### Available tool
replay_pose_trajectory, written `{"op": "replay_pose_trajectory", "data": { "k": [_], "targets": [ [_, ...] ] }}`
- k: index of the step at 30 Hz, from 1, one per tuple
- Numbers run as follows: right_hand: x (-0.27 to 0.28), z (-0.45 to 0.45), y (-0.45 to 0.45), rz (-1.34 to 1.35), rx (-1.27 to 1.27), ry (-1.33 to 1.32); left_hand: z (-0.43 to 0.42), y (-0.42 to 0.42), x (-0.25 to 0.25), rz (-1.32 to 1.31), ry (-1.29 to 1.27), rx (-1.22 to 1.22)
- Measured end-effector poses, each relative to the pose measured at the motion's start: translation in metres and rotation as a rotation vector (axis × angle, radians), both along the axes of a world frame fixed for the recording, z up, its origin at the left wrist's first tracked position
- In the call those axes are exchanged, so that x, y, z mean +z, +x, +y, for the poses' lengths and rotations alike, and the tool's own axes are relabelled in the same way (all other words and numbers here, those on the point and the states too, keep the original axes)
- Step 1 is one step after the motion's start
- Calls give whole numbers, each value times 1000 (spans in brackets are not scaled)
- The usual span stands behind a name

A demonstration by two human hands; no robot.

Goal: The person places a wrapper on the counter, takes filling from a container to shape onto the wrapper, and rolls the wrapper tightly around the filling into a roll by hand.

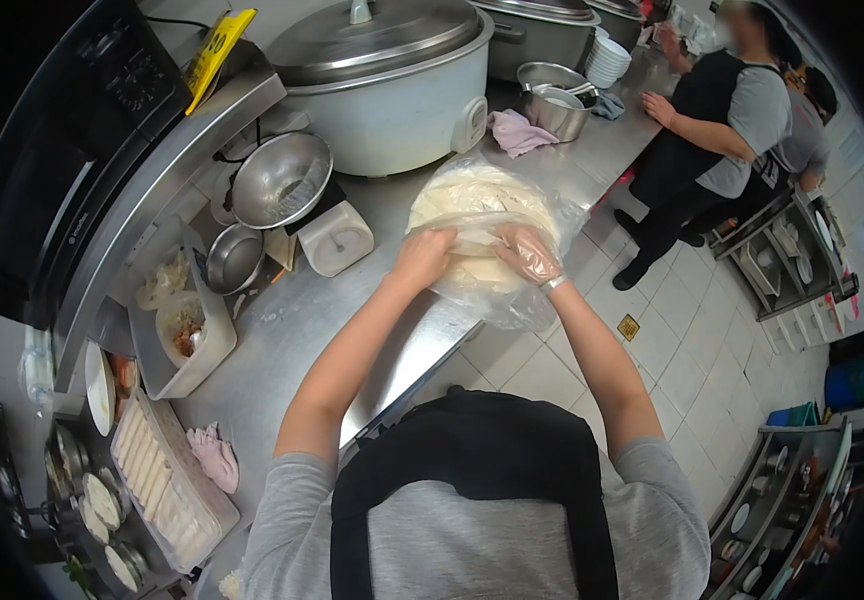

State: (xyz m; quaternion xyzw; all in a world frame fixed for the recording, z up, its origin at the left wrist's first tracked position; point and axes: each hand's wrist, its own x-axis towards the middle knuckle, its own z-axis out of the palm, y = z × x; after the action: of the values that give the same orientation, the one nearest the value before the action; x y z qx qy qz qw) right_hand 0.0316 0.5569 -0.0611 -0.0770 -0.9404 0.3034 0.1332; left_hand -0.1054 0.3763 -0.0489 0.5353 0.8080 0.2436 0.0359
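Note:
A clear plastic bag (505, 307) filled with pale, rounded, dough-like layers (477, 193) rests at the edge of the steel counter, partly past it. My left hand (424, 257), bare, is closed on the near left side of the bag, its fingertips hidden in the folds. On the bag's right side is my right hand (530, 254), in a clear plastic glove, with its fingers curled round the plastic. Both hands are close together over the pale contents, whose exact kind I cannot tell.
Behind the bag stands a large lidded rice cooker (382, 115). To the left are a kitchen scale (337, 240), a steel bowl (282, 180) and a tub of rolls (167, 490). A co-worker (722, 110) stands at the counter's far end.

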Motion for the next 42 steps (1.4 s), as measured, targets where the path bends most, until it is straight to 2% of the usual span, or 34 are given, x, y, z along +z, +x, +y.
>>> {"op": "replay_pose_trajectory", "data": {
  "k": [1,3,6,8,10,12,13,14,15,16,17,18,19,20,21,23,24,25,26,28,29,31,32,34,36,37,39,40,42],
  "targets": [
    [-2,-5,-1,1,11,1,4,-4,1,7,-91,9],
    [-6,-19,-3,260,4,261,10,-8,4,13,-179,29],
    [-8,-39,-20,139,-73,334,7,1,11,-64,-194,53],
    [-7,-35,-24,47,-74,344,-6,16,17,34,184,102],
    [5,-31,-23,-38,-68,359,-9,10,19,-7,229,116],
    [30,-32,2,116,140,366,-16,4,23,-55,272,132],
    [48,-35,12,114,149,371,-20,0,32,-285,265,93],
    [68,-39,23,161,201,309,-24,-3,37,-518,258,51],
    [86,-40,32,204,251,246,-28,-6,33,-526,265,54],
    [102,-38,38,197,255,249,-32,-8,28,-642,241,63],
    [117,-36,45,149,175,113,-36,-11,21,-756,215,71],
    [130,-33,50,105,94,-23,-42,-11,14,-758,220,71],
    [142,-31,52,105,96,-19,-52,-7,5,-816,189,92],
    [154,-27,53,183,58,-219,-61,-3,-3,-872,157,113],
    [164,-22,53,258,20,-422,-69,0,-13,-874,159,115],
    [185,0,51,429,65,-435,-87,10,-31,-499,43,-82],
    [199,6,46,483,57,-420,-97,21,-33,-502,43,-79],
    [215,9,40,537,49,-405,-109,34,-33,-286,23,-111],
    [231,13,36,519,-40,-197,-119,43,-30,-70,2,-140],
    [257,1,20,578,-150,297,-131,54,-27,-122,-26,-161],
    [254,-3,11,575,-151,288,-138,58,-24,-169,-56,-192],
    [243,-5,-8,398,-305,667,-152,66,-18,-165,-17,-199],
    [225,-4,-17,463,-232,748,-158,69,-16,-220,27,-184],
    [177,-11,-33,254,-223,894,-175,73,-7,-245,111,-150],
    [107,-19,-40,9,-88,634,-194,75,0,-269,138,-115],
    [42,-18,-45,-315,-126,1133,-205,75,4,-288,160,-82],
    [48,-84,-20,-342,-35,519,-228,73,12,-295,164,-53],
    [43,-91,-11,-345,-34,524,-240,71,14,-320,159,-9],
    [26,-94,2,-148,-51,363,-264,69,19,-409,148,90]
  ]
}}
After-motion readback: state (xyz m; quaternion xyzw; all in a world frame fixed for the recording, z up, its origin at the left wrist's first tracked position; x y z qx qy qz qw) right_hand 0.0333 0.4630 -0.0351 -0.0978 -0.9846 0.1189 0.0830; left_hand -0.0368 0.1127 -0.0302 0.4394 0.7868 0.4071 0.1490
